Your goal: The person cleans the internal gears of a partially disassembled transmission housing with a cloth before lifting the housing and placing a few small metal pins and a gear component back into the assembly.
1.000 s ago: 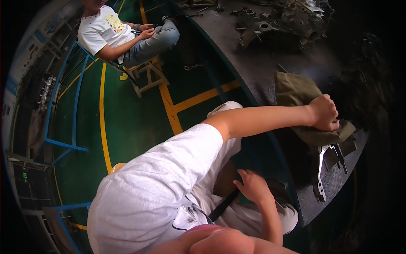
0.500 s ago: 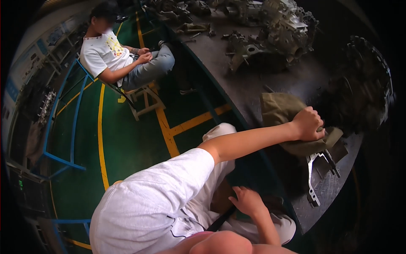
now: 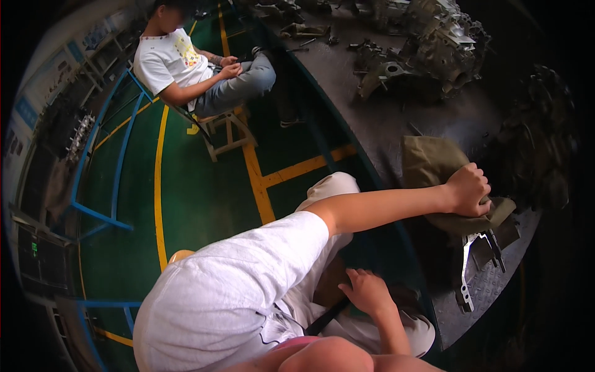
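1. Position, read on the clock face of the head view: the left hand (image 3: 469, 189) is at 3 o'clock, fingers curled closed on an olive cloth (image 3: 429, 162). The cloth lies on the tabletop (image 3: 496, 282). Whether the fist encloses anything besides cloth cannot be told.

2. Slip hazard: the cloth is loosely folded. If grip is taken on the upper layer only, the layers could slide and the fist could lose its hold.

3. Snag hazard: a metal bracket (image 3: 465, 299) protrudes from under the cloth toward 4 o'clock. Its contact with the cloth is hidden. A pull on the cloth could drag the bracket with it.

4. Drop hazard: the bracket lies near the tabletop's edge. A shove toward 5 o'clock could tip it off.

5. Support hazard: the right hand (image 3: 370, 293), at 5 o'clock, is empty, fingers loosely spread above the lap. With one hand working, any load is likely to swing.

6. Collision hazard: a metal casting (image 3: 455, 59) stands toward 1 o'clock. An overlong sweep that way could strike its rough edges.
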`<state>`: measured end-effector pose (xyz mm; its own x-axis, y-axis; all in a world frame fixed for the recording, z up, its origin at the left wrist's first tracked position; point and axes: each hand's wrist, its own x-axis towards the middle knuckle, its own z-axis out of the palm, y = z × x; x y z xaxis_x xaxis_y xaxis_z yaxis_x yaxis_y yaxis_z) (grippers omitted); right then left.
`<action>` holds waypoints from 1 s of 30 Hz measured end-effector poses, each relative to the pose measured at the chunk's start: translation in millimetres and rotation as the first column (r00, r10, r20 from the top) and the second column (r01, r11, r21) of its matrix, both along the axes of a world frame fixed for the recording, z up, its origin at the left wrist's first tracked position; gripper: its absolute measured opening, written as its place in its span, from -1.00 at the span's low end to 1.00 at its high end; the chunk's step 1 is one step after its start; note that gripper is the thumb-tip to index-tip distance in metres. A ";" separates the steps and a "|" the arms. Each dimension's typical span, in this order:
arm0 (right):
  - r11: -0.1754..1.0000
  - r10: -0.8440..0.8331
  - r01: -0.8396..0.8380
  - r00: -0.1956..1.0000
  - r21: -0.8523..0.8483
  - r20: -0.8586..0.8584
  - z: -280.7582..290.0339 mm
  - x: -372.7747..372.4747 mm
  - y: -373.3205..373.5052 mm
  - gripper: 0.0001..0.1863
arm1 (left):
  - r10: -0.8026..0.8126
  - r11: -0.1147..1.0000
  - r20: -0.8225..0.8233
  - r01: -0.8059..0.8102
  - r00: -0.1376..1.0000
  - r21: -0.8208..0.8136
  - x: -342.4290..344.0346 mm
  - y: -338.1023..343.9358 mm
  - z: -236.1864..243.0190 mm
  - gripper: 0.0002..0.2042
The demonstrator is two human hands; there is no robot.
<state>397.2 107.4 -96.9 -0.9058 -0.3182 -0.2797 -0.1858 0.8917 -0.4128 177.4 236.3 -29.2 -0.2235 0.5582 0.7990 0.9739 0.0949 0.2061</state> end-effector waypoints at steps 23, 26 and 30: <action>0.997 -0.060 0.060 0.998 0.044 -0.004 -1.1 1.1 4.0 -0.58 | 0.030 0.994 0.042 -0.026 0.999 -0.104 6.0 -6.5 6.9 -0.59; 0.999 -0.027 0.026 0.998 -0.020 -0.065 -5.7 0.4 6.8 -0.59 | -0.021 0.999 -0.003 0.021 1.000 -0.037 -4.1 -9.0 3.0 -0.58; 0.998 -0.067 0.068 0.997 0.014 -0.040 -0.2 0.3 5.8 -0.60 | -0.013 0.996 0.041 0.017 0.999 -0.087 3.2 -13.0 13.2 -0.61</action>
<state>397.5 113.3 -97.1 -0.9355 -0.2522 -0.2475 -0.1412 0.9089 -0.3923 180.6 223.3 -16.0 -0.2460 0.6288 0.7377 0.9663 0.0999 0.2371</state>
